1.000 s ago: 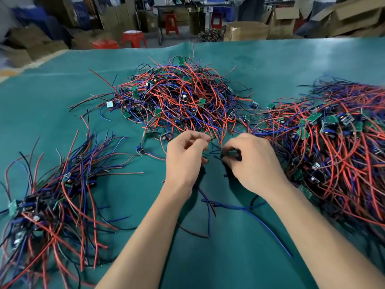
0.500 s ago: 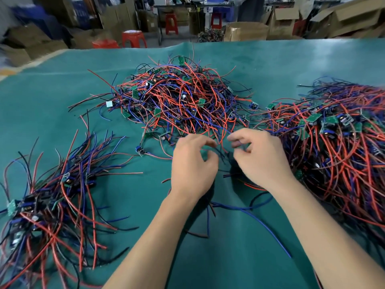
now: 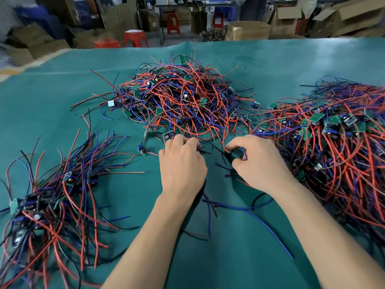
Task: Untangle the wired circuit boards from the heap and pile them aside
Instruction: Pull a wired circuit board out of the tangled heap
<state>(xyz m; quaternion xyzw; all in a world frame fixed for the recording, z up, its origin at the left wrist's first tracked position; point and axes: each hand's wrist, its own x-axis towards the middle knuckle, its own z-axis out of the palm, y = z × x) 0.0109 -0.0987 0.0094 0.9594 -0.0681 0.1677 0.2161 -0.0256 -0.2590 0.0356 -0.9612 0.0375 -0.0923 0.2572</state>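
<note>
At six o'clock of the tangled red-and-blue wire heap (image 3: 183,101), the right hand (image 3: 258,163) pinches a small dark wired board (image 3: 235,156) while the left hand (image 3: 181,163) grips black wires, teasing it free; next, probably lifting clear.

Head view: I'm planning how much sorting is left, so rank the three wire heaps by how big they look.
1. Right heap, cut off by the frame edge.
2. Middle heap and left pile look alike; the left pile is nearer the camera, so I won't rank them.

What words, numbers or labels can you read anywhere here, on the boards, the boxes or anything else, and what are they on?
No text can be read.
Circuit boards in the middle heap: any markings too small to read.
Cardboard boxes behind the table: blurred; no print can be made out.
Right hand and left hand: no writing shows.
</note>
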